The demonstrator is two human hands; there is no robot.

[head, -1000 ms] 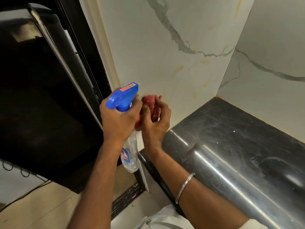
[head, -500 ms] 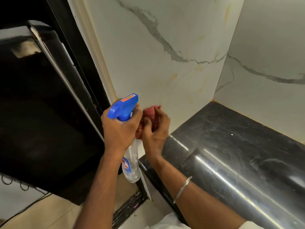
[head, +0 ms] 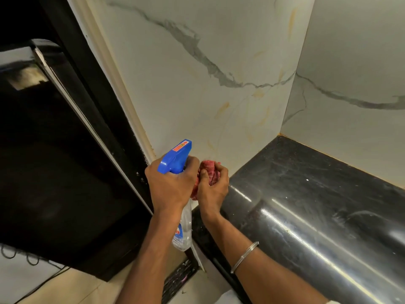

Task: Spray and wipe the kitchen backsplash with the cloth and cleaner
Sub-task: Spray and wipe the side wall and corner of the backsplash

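Note:
My left hand [head: 171, 185] grips a clear spray bottle [head: 183, 232] around its neck, and the blue trigger head [head: 176, 157] points up and to the right toward the white marble-patterned backsplash [head: 197, 84]. Right beside it, my right hand [head: 213, 186] is closed around a bunched red cloth [head: 208, 170], held at the bottom left corner of the backsplash, just above the counter's left end. The two hands nearly touch. Yellowish streaks mark the backsplash above the cloth.
A glossy black stone counter [head: 317, 205] runs to the right, with a second marble wall panel [head: 355, 73] behind it. A large black appliance [head: 54, 161] stands to the left, with cables [head: 26, 260] below it. A metal bangle [head: 244, 256] circles my right wrist.
The view has tilted upward, so both hands sit lower in the frame. The hands stay together with the bottle and cloth, and the cloth is bunched tighter in my right hand.

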